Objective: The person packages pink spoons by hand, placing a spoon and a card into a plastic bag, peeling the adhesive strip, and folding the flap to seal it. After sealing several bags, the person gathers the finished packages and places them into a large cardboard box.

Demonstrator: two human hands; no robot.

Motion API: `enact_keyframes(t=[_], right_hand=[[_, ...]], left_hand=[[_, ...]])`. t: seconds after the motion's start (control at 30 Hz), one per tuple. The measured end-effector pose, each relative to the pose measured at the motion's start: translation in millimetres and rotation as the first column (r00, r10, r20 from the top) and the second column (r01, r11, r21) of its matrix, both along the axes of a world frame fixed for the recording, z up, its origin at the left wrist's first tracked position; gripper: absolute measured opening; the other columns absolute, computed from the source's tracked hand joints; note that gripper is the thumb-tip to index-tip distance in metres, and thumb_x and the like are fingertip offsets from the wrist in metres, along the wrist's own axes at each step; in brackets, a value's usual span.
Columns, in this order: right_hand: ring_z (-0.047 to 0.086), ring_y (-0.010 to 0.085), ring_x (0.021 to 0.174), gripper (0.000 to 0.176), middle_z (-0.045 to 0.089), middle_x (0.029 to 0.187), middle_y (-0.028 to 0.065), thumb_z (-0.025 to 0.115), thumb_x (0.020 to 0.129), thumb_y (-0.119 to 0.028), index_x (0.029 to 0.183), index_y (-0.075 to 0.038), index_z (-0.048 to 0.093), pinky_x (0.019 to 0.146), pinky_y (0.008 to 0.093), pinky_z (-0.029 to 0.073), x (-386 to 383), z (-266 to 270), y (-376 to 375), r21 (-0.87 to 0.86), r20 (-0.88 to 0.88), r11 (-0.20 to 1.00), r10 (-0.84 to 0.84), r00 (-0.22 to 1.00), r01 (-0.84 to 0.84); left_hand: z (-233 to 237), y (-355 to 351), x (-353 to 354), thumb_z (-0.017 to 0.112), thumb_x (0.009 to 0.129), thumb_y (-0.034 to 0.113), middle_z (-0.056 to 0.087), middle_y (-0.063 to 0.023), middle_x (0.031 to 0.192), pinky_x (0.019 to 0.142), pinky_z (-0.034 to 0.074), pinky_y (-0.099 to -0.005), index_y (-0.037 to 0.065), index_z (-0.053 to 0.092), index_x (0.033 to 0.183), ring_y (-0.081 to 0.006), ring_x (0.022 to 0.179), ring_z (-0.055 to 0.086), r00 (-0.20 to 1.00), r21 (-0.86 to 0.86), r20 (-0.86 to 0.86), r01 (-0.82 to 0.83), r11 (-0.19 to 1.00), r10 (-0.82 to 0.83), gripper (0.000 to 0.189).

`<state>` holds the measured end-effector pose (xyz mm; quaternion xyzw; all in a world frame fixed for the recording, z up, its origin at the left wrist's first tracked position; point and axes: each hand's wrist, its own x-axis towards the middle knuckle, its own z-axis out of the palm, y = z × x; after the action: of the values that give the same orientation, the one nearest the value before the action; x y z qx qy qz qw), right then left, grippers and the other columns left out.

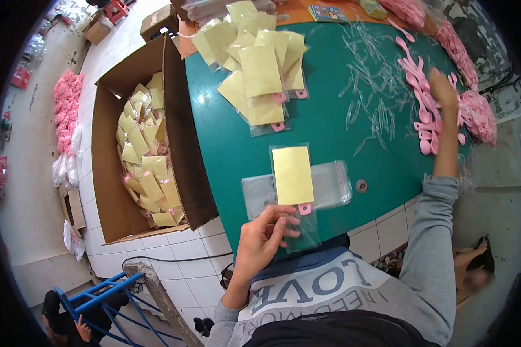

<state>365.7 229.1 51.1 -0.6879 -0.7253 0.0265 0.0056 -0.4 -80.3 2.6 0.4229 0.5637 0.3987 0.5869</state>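
The left hand [263, 237] pinches the bagged yellow card [293, 176], long axis running away from the body, while far right of that card the right hand [443, 92] rests among pink spoons [425, 124], grip unclear.

Green table [226, 139]. Lying on it: heap of bagged yellow cards [260, 72], far left; stack of empty clear bags [333, 185], near front edge; pink spoons [422, 118], right side; clear plastic slivers [370, 98] scattered between.
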Motion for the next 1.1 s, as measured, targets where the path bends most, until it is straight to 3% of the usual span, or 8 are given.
enact_keyframes(t=[0.07, 0.13, 0.27, 0.33, 0.6, 0.7, 0.8, 1.1], right_hand=[[0.063, 0.0306, 0.092, 0.035, 0.063, 0.106, 0.0173, 0.043, 0.084, -0.001, 0.118, -0.001, 0.051, 0.081, 0.0351, 0.045, 17, -10, -9, 0.016, 0.040, 0.962, -0.272, 0.962, 0.271], [0.055, 0.0334, 0.103, 0.036, 0.057, 0.113, 0.0184, 0.046, 0.081, -0.003, 0.117, -0.003, 0.052, 0.090, 0.0363, 0.042, -22, -19, -71, 0.393, -0.253, 0.818, 0.535, 0.806, -0.420], [0.053, 0.0277, 0.093, 0.038, 0.051, 0.098, 0.0135, 0.065, 0.067, -0.003, 0.103, -0.009, 0.056, 0.082, 0.0389, 0.046, -159, -30, -219, 0.103, -0.623, 0.670, 0.619, 0.478, -0.735], [0.055, 0.0231, 0.086, 0.030, 0.050, 0.095, 0.0114, 0.068, 0.069, -0.004, 0.096, -0.007, 0.058, 0.077, 0.0356, 0.048, -177, -45, -247, 0.298, -0.532, 0.622, 0.738, 0.415, -0.724], [0.058, 0.0183, 0.082, 0.021, 0.050, 0.097, 0.0089, 0.074, 0.067, 0.000, 0.081, -0.002, 0.059, 0.066, 0.0292, 0.050, -167, -53, -253, 0.307, -0.775, 0.763, 0.547, 0.316, -0.569], [0.057, 0.0160, 0.081, 0.021, 0.049, 0.101, 0.0088, 0.075, 0.067, 0.000, 0.083, -0.003, 0.061, 0.068, 0.0278, 0.050, -164, -58, -254, 0.222, -0.866, 0.806, 0.422, 0.269, -0.549], [0.057, 0.0154, 0.085, 0.021, 0.050, 0.101, 0.0082, 0.075, 0.069, 0.000, 0.085, -0.003, 0.062, 0.070, 0.0274, 0.050, -157, -53, -256, 0.159, -0.878, 0.831, 0.366, 0.308, -0.533], [0.060, 0.0097, 0.081, 0.008, 0.057, 0.092, 0.0081, 0.061, 0.085, 0.002, 0.090, 0.006, 0.056, 0.070, 0.0212, 0.053, -163, -59, -277, -0.338, -0.931, 0.876, -0.364, -0.010, -0.345]], left_hand=[[-2, -3, -4, 0.046, 0.094, 0.004, 0.068, -0.0085, 0.093, 0.055, 0.050, -0.0192, -0.001, 0.057, 0.108, -0.0116, 0.079, 0.067, 1.000, -0.008, -0.005, 0.026, 1.000, -0.026, 0.019], [-6, -6, -6, 0.046, 0.094, 0.003, 0.068, -0.0091, 0.093, 0.054, 0.048, -0.0182, -0.002, 0.056, 0.111, -0.0102, 0.077, 0.065, 1.000, 0.019, 0.024, 0.014, 1.000, -0.015, 0.021], [-7, -4, -5, 0.045, 0.093, 0.001, 0.067, -0.0119, 0.095, 0.055, 0.044, -0.0171, -0.003, 0.055, 0.112, -0.0084, 0.074, 0.063, 0.994, -0.002, 0.109, 0.009, 1.000, -0.009, 0.021], [-2, -10, -6, 0.044, 0.094, 0.000, 0.067, -0.0126, 0.096, 0.055, 0.044, -0.0170, -0.003, 0.055, 0.112, -0.0086, 0.074, 0.062, 0.988, -0.017, 0.154, 0.016, 1.000, -0.013, 0.022], [-2, -20, -9, 0.051, 0.090, -0.002, 0.065, -0.0119, 0.101, 0.060, 0.051, -0.0209, 0.000, 0.056, 0.106, -0.0119, 0.076, 0.064, 0.993, 0.025, 0.112, -0.040, 0.999, 0.037, 0.017], [-3, -19, -6, 0.060, 0.084, -0.002, 0.063, -0.0090, 0.097, 0.061, 0.052, -0.0228, 0.000, 0.057, 0.099, -0.0146, 0.078, 0.064, 0.958, 0.179, -0.275, 0.135, 0.975, -0.082, 0.016], [-5, -19, -7, 0.066, 0.078, -0.002, 0.062, -0.0075, 0.093, 0.060, 0.054, -0.0241, 0.001, 0.059, 0.094, -0.0162, 0.078, 0.063, 0.929, 0.297, -0.367, 0.162, 0.941, -0.044, 0.018], [-4, -22, 9, 0.067, 0.077, -0.005, 0.059, -0.0082, 0.092, 0.067, 0.053, -0.0213, -0.003, 0.059, 0.085, -0.0109, 0.081, 0.060, 0.975, 0.162, -0.217, -0.020, 0.987, 0.055, 0.011]])
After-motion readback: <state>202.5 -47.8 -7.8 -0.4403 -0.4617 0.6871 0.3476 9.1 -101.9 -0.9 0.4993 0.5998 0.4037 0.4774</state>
